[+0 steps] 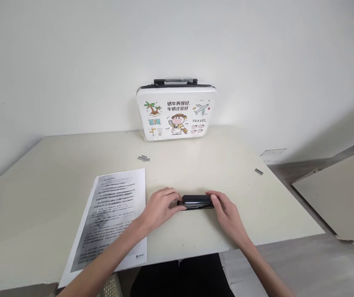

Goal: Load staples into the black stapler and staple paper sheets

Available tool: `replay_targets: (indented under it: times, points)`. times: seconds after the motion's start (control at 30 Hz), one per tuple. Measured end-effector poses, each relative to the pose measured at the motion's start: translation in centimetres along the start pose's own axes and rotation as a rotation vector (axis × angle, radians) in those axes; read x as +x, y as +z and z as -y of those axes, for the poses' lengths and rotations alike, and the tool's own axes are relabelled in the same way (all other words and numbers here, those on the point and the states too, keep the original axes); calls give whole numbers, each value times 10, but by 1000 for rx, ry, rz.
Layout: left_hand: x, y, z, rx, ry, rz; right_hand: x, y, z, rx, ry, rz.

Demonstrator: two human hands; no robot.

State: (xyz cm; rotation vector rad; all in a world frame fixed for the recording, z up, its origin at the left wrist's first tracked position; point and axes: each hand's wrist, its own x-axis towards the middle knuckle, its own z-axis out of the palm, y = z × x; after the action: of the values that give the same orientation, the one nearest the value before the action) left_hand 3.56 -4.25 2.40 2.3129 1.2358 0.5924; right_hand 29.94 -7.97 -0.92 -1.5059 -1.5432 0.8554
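Note:
A black stapler (197, 201) lies lengthwise from left to right near the table's front edge, between my two hands. My left hand (163, 205) grips its left end, with the thumb in front and the curled fingers behind. At the other end, my right hand (225, 208) has its thumb and fingers closed around the stapler's body. Partly under my left forearm is a stack of printed paper (111, 206). Several grey staple strips (143, 158) lie farther back on the table, and another staple strip (259, 171) sits near the right edge.
A small white case (177, 119) with cartoon prints and a black handle stands against the wall at the back of the pale table (56, 173). To the right, beyond a gap, is another pale board-like surface (340, 194). The table's front edge runs close below my hands.

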Motion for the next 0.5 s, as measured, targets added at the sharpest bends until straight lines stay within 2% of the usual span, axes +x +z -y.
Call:
replay_targets:
  times: [0.17,0.4,0.5]
  points:
    - [-7,-8,4,19,18,-13,-2,2,0,-137,-159,88]
    - [-25,-36,17,111,27,17,-1,4,-5,-125,-129,82]
    - [-28,-49,22,114,51,93,-3,5,-3,-117,-110,85]
